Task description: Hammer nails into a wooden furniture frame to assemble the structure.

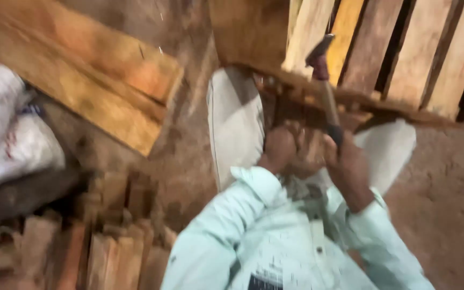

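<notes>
My right hand [346, 161] grips the handle of a hammer [324, 80], whose dark head points up against the slats of a wooden pallet [404, 59]. My left hand [278, 150] is closed low against a small wooden piece [307, 145] at the pallet's lower edge, between my knees. The frame is blurred, so what the left hand pinches is unclear. Pale green sleeves cover both arms.
Thick wooden planks [81, 80] lie at the upper left on the dirt floor [447, 198]. White sacks [6, 129] sit at the left edge. Several short wood offcuts [108, 241] are piled at the bottom left. My grey trouser legs [234, 123] straddle the pallet's edge.
</notes>
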